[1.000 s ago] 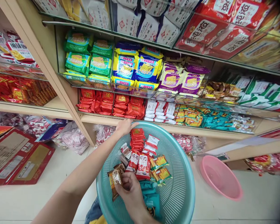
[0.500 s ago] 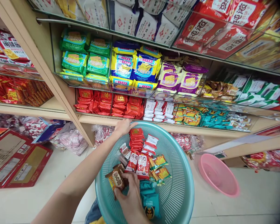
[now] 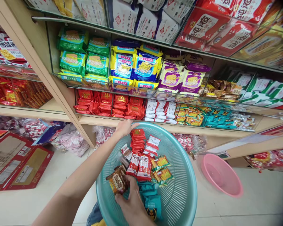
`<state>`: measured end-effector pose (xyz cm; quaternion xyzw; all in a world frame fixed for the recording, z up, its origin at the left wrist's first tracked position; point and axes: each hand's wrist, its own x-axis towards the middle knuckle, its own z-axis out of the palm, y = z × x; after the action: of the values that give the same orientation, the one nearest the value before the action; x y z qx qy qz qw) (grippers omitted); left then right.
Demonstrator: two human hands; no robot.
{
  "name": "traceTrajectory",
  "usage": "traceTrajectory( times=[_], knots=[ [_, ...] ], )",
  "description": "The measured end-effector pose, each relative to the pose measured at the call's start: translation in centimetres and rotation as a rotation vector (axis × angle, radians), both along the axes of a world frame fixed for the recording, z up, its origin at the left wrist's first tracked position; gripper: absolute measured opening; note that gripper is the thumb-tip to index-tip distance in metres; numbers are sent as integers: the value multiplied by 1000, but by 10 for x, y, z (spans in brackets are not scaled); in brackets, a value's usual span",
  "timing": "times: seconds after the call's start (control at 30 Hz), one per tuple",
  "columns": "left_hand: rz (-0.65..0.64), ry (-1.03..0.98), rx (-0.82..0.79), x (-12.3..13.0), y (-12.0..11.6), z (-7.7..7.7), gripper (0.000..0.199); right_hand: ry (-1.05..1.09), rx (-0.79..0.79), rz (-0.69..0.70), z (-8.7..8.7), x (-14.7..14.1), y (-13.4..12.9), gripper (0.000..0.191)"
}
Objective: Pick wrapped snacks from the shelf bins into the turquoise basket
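Note:
A teal plastic basket [image 3: 184, 175] with perforated walls holds sorted snack packets. My left hand [image 3: 125, 128] grips its far rim, thumb and fingers around the edge. Inside the basket, my right hand [image 3: 133, 202] has thumb and fingers at the right edge of a brown snack packet [image 3: 117, 182], which lies among others like it. Beside that hand are red-and-white packets [image 3: 143, 168] and teal packets [image 3: 153, 205]. Farther up lie small red packets [image 3: 138, 138] and white packets [image 3: 153, 144]; yellow-green packets [image 3: 160, 169] sit to the right.
Shelves ahead carry green biscuit packs [image 3: 73, 61], blue-yellow packs [image 3: 145, 67] and purple packs [image 3: 171, 78]. Along the lowest shelf stand bins of small red packets [image 3: 120, 105]. A pink basin [image 3: 221, 175] rests on the floor at right, a red carton [image 3: 19, 163] at left.
My right hand has shifted slightly, and the brown packet has turned and now lies flatter on the pile. My left hand stays on the rim.

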<state>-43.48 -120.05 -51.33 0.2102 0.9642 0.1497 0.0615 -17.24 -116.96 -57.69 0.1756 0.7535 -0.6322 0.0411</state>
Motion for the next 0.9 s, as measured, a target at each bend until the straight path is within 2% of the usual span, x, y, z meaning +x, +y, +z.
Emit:
traceTrajectory(
  times=[0.17,0.4,0.53,0.67,0.77,0.9],
  knots=[
    [-1,3,2,-1,0,-1,75,-28,3,48,5,0,-1,52],
    [-19,19,4,-2,0,-2,80,-70,18,68,24,-2,-3,58],
    [-31,37,5,-1,0,-2,80,-8,-16,111,25,6,2,64],
    [-36,47,2,0,-1,-1,77,93,-27,37,24,18,12,67],
    [-32,45,-7,-1,-1,0,76,130,-32,-33,30,25,26,58],
    [-18,32,-23,-3,0,0,75,166,-54,-240,41,33,58,44]
  ],
)
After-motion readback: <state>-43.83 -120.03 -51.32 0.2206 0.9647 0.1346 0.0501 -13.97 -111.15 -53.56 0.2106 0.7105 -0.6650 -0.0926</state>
